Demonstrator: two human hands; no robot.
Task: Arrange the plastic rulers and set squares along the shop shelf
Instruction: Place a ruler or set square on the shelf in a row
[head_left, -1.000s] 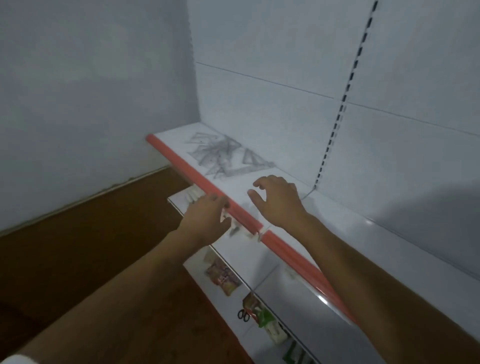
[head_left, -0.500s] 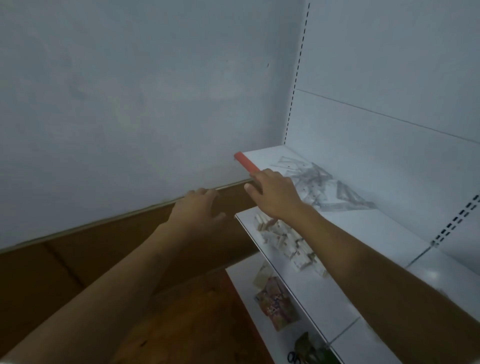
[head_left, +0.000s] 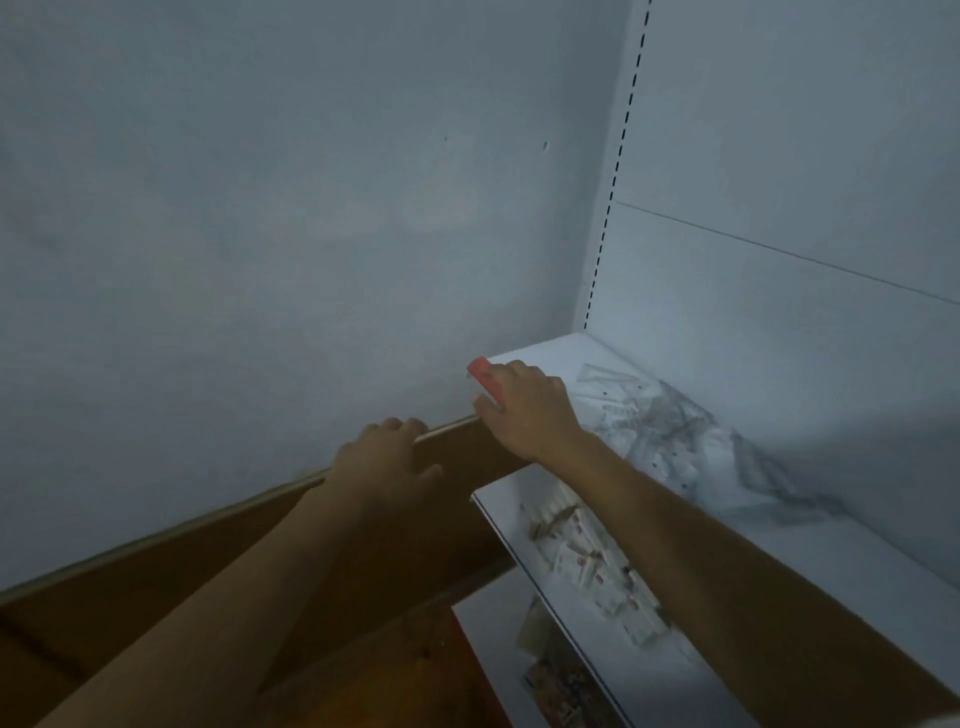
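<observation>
A loose heap of clear plastic rulers and set squares (head_left: 670, 431) lies on the white top shelf (head_left: 852, 551), near its left end by the back panel. My right hand (head_left: 524, 410) rests on the shelf's red front strip (head_left: 480, 371) at the left corner, fingers bent over the edge, left of the heap and apart from it. My left hand (head_left: 387, 457) hovers in the air left of the shelf with relaxed fingers and holds nothing.
A grey wall (head_left: 260, 234) closes the left side. Below the top shelf a second white shelf (head_left: 597, 629) carries several small white packets (head_left: 587, 556). A lower shelf shows coloured packs (head_left: 556, 680). Brown floor (head_left: 156, 613) lies beneath my arms.
My view has swung left toward the shelf's end. My right hand slid left along the red strip to the corner. My left hand left the shelf edge and now hangs beside it.
</observation>
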